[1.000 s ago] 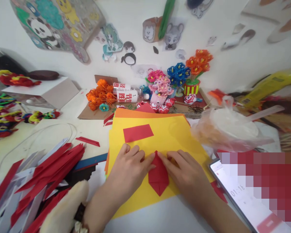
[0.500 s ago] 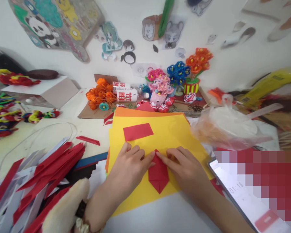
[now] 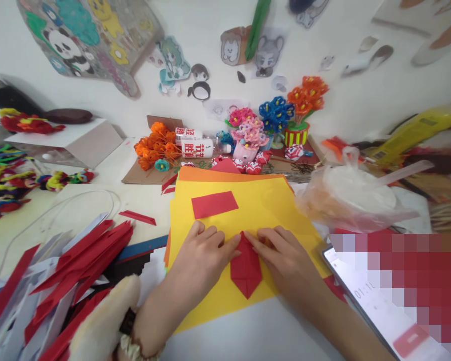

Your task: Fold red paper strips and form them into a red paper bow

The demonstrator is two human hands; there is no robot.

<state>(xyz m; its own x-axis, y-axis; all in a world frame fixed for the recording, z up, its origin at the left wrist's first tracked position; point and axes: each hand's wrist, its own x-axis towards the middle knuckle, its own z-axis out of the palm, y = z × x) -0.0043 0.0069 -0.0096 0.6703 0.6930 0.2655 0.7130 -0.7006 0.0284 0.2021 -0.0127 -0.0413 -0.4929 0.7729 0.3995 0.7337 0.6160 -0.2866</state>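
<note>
A folded red paper [image 3: 245, 273] with pointed ends lies on a yellow sheet [image 3: 206, 311], its lower point toward me. My left hand [image 3: 206, 255] is at its upper left, fingers curled, with thumb and forefinger pinching near the top tip. From the right, my right hand [image 3: 280, 250] presses its fingertips on the same tip, the other fingers bent. Just beyond my left hand lies a flat red paper rectangle [image 3: 215, 204] on the yellow sheet. My fingers partly hide the upper edges of the folded piece.
Folded red and white paper strips [image 3: 86, 260] pile up at the left. To the right are a phone [image 3: 376, 306] and a plastic bag with a white-lidded container [image 3: 357, 193]. Along the wall stand craft flowers [image 3: 248, 130] and a clear bottle [image 3: 197, 147].
My right fingertips have shifted slightly up and right at the paper's top tip. My left hand and the folded paper stay almost in place.
</note>
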